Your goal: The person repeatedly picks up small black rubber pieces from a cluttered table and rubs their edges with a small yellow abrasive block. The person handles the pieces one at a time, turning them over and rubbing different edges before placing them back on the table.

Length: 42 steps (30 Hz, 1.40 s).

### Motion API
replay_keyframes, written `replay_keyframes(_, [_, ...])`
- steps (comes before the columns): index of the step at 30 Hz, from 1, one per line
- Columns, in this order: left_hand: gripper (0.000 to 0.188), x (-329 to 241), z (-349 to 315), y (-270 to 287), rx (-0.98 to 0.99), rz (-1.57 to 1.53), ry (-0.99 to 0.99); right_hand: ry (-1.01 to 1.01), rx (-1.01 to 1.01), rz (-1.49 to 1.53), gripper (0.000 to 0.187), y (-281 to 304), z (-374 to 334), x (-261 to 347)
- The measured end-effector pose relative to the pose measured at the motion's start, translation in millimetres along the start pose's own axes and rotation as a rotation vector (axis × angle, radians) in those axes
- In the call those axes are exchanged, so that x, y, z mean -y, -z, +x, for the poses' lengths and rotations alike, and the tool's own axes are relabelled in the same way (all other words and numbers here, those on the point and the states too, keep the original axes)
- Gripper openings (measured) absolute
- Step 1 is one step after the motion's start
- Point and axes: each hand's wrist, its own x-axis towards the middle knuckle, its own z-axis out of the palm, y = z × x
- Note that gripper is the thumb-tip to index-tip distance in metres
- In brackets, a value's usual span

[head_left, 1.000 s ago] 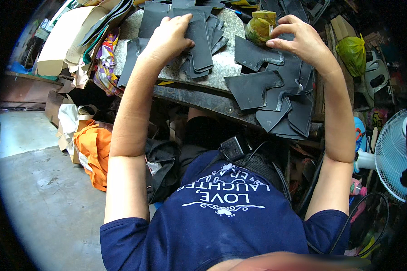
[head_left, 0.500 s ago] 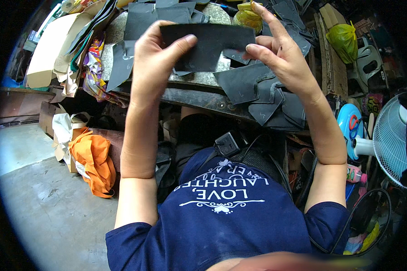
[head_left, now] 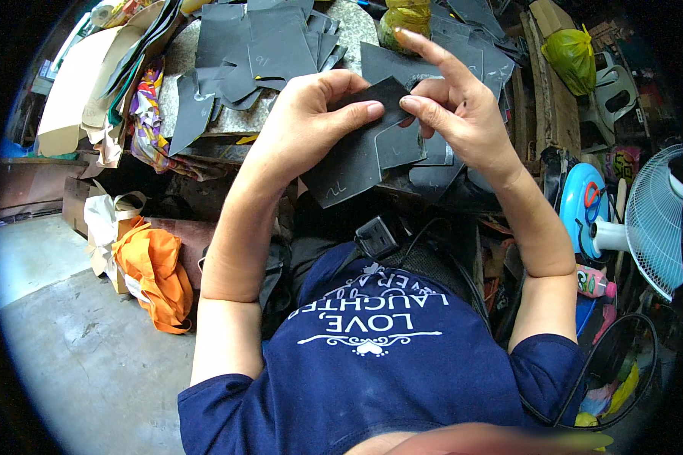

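Observation:
My left hand [head_left: 315, 117] grips a flat black cut sheet piece [head_left: 349, 171], its thumb lying on top. The piece is tilted in front of the bench edge, with an angular notch and a small light mark on its face. At its upper right corner, my right hand [head_left: 459, 110] pinches with thumb and bent fingers, while the index finger points up and away. Under and beside the right hand lie more black pieces [head_left: 478, 57], some partly hidden. Beyond my left hand, a pile of similar cut pieces [head_left: 273, 45] rests on a speckled stone slab [head_left: 357, 26].
A yellow plastic-wrapped container [head_left: 406, 23] stands behind the pieces. Cardboard [head_left: 76, 91] and patterned cloth [head_left: 146, 114] are at the left, an orange cloth bag [head_left: 152, 265] below them. To the right are a fan [head_left: 656, 224], a wooden ledge [head_left: 550, 98] and a yellow-green bag [head_left: 569, 61].
The black piece has come down toward me and turned from level to slanted. Both hands moved lower with it, the left one also shifting right.

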Motion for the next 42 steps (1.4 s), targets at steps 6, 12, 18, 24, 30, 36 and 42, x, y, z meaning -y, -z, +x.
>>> replay_keyframes(6, [0.021,4,-1,3,0.059,-0.251,0.136,0.109,0.023,-0.252,0.034,11,-5,-6])
replay_keyframes(12, [0.024,1,-2,3,0.092,-0.285,0.154,0.041,0.036,-0.056,0.027,9,-8,-9])
replay_keyframes(18, [0.024,2,-2,5,0.044,-0.452,0.149,-0.004,0.136,0.068,0.027,21,-14,-12])
replay_keyframes(24, [0.025,3,1,3,-0.02,-0.346,0.093,0.084,0.116,0.0,0.035,22,-23,-7])
replay_keyframes(30, [0.025,0,3,-2,-0.058,-0.268,0.04,-0.003,0.197,-0.12,0.051,13,-28,-1])
replay_keyframes(36, [0.025,2,6,-4,-0.081,-0.271,0.027,0.138,0.245,-0.171,0.043,6,-24,-3])
replay_keyframes(42, [0.025,9,7,0,-0.145,-0.286,0.045,0.2,0.336,-0.209,0.037,14,-29,-2])
